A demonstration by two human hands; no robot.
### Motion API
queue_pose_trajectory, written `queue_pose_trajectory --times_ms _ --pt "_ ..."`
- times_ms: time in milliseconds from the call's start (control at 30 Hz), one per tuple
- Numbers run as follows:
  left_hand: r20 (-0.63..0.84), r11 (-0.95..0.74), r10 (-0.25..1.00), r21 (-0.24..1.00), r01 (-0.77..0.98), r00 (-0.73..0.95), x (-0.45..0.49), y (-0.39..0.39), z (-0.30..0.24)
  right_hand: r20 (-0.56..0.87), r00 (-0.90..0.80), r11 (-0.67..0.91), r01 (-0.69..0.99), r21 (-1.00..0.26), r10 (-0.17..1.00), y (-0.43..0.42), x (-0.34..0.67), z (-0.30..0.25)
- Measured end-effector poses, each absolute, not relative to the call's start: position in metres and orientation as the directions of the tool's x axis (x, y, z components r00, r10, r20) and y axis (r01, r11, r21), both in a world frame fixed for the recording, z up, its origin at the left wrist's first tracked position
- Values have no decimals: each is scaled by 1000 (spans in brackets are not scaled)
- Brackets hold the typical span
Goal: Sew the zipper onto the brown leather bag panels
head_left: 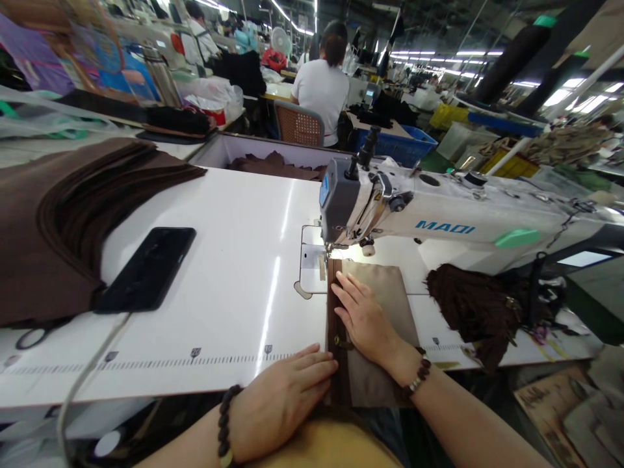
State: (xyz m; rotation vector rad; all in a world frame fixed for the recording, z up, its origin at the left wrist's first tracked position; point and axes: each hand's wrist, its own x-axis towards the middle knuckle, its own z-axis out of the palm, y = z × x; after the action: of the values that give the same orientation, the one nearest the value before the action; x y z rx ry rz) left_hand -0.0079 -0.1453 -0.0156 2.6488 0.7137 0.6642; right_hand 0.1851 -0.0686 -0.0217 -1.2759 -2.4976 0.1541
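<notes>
A taupe fabric panel (387, 286) lies under the needle area of a white sewing machine (448, 214). Along the panel's left edge runs a dark brown zipper strip (340, 377), with a small brass-coloured pull on it. My right hand (365, 318) rests flat on the panel and strip, fingers somewhat spread, just in front of the presser foot. At the near end of the strip, my left hand (287, 396) stretches its fingers out so the tips touch the strip's left edge; its thumb is hidden.
A phone (149, 270) with a cable lies at left by a thick stack of brown fabric pieces (58, 221). Scissors (36, 337) poke out below the stack. Bunched dark brown pieces (472, 309) sit right of the panel. Beyond the table, a person (324, 84) sits facing away.
</notes>
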Motion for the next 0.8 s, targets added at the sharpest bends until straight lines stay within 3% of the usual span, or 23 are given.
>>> queue_pose_trajectory --times_ms 167,300,467,800 --pt "292 -811 535 441 386 793 -16 -129 3 181 -546 575 776 -260 818 -74 185 -24" --pt "323 -835 541 318 450 776 -18 -85 19 162 -586 608 755 -244 794 -80 184 -24" --pt "298 -839 543 174 515 785 -11 -36 1 168 -594 616 742 -265 787 -82 184 -25" --pt "295 -814 581 185 551 758 -13 -34 -18 140 -604 620 755 -216 785 -81 184 -25"
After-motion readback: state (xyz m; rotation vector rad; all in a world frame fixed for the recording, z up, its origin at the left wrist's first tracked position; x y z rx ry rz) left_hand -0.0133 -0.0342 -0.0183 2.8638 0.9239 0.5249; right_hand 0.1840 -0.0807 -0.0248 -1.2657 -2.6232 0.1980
